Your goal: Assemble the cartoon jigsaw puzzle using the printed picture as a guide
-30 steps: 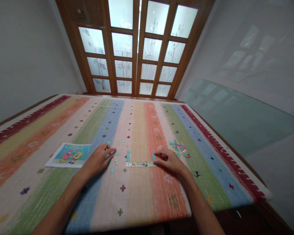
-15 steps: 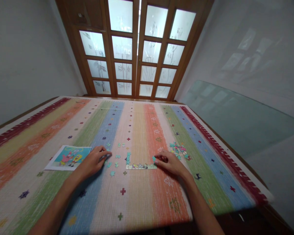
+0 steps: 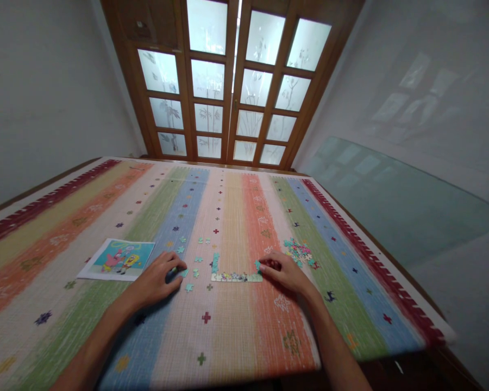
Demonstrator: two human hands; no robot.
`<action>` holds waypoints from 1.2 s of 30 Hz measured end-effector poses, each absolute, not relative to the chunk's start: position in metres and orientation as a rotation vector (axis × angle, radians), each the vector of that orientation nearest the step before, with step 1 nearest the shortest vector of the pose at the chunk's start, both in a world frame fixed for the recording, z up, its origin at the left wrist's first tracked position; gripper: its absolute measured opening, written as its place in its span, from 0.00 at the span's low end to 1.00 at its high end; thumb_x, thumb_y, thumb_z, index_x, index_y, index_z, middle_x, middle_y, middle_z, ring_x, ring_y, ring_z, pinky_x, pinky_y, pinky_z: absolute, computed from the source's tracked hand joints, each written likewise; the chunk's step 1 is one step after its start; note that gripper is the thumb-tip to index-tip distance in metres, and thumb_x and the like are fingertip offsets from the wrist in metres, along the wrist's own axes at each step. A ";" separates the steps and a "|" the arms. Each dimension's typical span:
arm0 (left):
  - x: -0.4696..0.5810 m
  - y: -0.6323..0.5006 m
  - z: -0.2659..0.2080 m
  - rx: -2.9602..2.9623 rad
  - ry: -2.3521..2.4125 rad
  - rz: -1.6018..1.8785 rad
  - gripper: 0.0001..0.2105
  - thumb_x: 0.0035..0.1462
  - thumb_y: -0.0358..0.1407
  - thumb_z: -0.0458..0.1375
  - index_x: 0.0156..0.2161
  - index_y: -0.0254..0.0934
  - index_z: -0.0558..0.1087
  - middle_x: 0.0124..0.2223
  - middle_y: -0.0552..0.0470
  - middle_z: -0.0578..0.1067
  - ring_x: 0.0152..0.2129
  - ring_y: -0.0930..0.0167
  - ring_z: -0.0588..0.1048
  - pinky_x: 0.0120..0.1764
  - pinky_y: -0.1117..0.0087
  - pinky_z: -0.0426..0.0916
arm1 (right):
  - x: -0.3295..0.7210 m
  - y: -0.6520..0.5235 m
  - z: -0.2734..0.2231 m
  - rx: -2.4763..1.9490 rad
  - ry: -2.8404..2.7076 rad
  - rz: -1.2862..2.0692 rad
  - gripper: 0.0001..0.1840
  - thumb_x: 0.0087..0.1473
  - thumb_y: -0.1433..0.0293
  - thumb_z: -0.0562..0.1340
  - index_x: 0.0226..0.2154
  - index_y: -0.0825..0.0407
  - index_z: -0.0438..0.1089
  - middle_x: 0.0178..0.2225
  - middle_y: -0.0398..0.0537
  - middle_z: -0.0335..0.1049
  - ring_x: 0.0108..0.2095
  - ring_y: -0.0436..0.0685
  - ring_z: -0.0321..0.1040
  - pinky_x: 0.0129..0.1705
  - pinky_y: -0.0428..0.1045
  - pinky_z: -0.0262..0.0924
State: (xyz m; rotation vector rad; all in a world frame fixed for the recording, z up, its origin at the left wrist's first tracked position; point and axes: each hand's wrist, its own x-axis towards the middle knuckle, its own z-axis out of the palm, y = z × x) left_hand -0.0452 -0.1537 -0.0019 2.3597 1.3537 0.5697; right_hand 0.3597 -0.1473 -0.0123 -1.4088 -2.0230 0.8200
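My left hand [image 3: 161, 278] rests low over the blue stripe, thumb and forefinger closed around a teal jigsaw piece [image 3: 183, 272]. Several loose teal pieces lie near it, among them one piece [image 3: 189, 288] just below the fingertips. At the right end of the joined puzzle strip [image 3: 234, 277], my right hand [image 3: 284, 271] pinches another teal piece [image 3: 257, 265], partly covered by its fingers. The strip forms an L, its short left side [image 3: 215, 263] rising away from me. Whether the right-hand piece is joined to the strip cannot be made out.
A printed cartoon picture [image 3: 120, 259] lies left of my left hand. Beyond my right hand is a heap of mixed puzzle pieces [image 3: 298, 251]. A striped cloth [image 3: 228, 336] covers the table. Wooden glass-paned doors [image 3: 230, 125] stand past its far edge, with walls on both sides.
My left hand has lowered slightly and its fingers have closed on a teal piece. My right hand stays at the strip's right end. The view has shifted slightly.
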 end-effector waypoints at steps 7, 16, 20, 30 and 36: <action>-0.037 -0.156 0.005 2.270 1.378 0.614 0.07 0.55 0.39 0.55 0.36 0.41 0.72 0.36 0.50 0.76 0.34 0.64 0.73 0.40 0.64 0.69 | 0.360 -0.146 -0.012 -1.398 -1.993 0.785 0.13 0.59 0.60 0.63 0.37 0.52 0.78 0.32 0.48 0.75 0.32 0.55 0.69 0.37 0.51 0.63; -0.016 -0.154 0.002 1.925 1.266 0.762 0.12 0.60 0.45 0.57 0.37 0.38 0.75 0.29 0.53 0.77 0.27 0.69 0.73 0.32 0.68 0.68 | 0.354 -0.140 -0.016 -1.395 -1.796 0.817 0.13 0.57 0.60 0.62 0.36 0.51 0.77 0.33 0.50 0.78 0.30 0.56 0.71 0.35 0.52 0.65; 0.015 -0.153 0.000 1.696 1.136 0.853 0.12 0.58 0.46 0.60 0.36 0.38 0.75 0.34 0.47 0.80 0.30 0.67 0.77 0.33 0.65 0.72 | 0.329 -0.146 -0.009 -1.318 -1.692 1.127 0.19 0.55 0.53 0.66 0.38 0.52 0.76 0.30 0.49 0.77 0.25 0.52 0.68 0.27 0.48 0.62; 0.072 -0.159 0.005 1.550 1.036 0.899 0.11 0.55 0.44 0.63 0.35 0.37 0.77 0.33 0.47 0.81 0.32 0.66 0.79 0.37 0.65 0.73 | 0.284 -0.159 0.009 -1.079 -1.646 1.428 0.22 0.49 0.53 0.72 0.38 0.51 0.75 0.28 0.43 0.73 0.24 0.50 0.67 0.27 0.47 0.63; 0.075 -0.163 0.008 1.695 1.077 0.877 0.12 0.60 0.44 0.59 0.36 0.38 0.79 0.34 0.49 0.82 0.32 0.67 0.79 0.38 0.67 0.72 | 0.297 -0.150 0.003 -1.085 -1.632 1.382 0.20 0.49 0.53 0.73 0.36 0.52 0.76 0.25 0.42 0.70 0.24 0.50 0.64 0.27 0.47 0.59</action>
